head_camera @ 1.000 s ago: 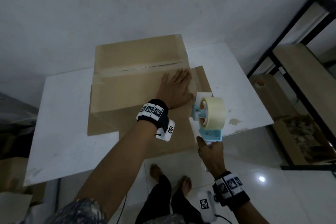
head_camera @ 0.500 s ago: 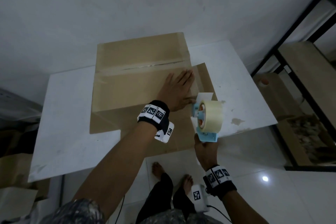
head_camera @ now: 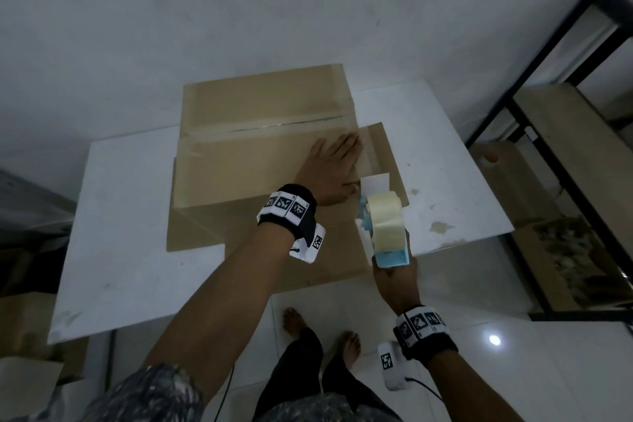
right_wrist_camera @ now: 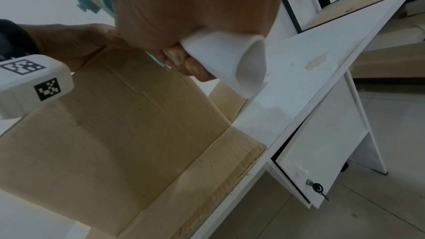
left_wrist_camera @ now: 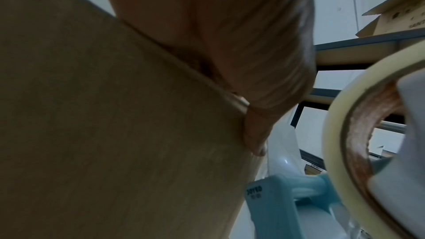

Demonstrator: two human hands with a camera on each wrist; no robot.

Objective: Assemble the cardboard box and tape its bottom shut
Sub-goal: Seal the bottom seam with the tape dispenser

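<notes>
The brown cardboard box (head_camera: 253,147) stands on the white table (head_camera: 123,216), bottom flaps folded down, with a taped seam running across its top. My left hand (head_camera: 334,169) lies flat, fingers straight, on the near flap at the box's right end; the left wrist view shows the thumb (left_wrist_camera: 255,134) hooked over the box edge (left_wrist_camera: 161,46). My right hand (head_camera: 394,279) grips the white handle (right_wrist_camera: 225,61) of a blue tape dispenser (head_camera: 383,226) carrying a cream tape roll (left_wrist_camera: 358,115). The dispenser's head sits against the box's right end, just by my left thumb.
An open flap (head_camera: 383,151) of the box lies on the table at the right. A black metal rack (head_camera: 565,154) with wooden shelves and cardboard stands further right. The table has a locked drawer (right_wrist_camera: 317,186) on its side. My bare feet (head_camera: 298,322) are on the tiled floor.
My right hand has brought the tape dispenser up and forward until it meets the box's right end. My left hand has stayed flat on the flap.
</notes>
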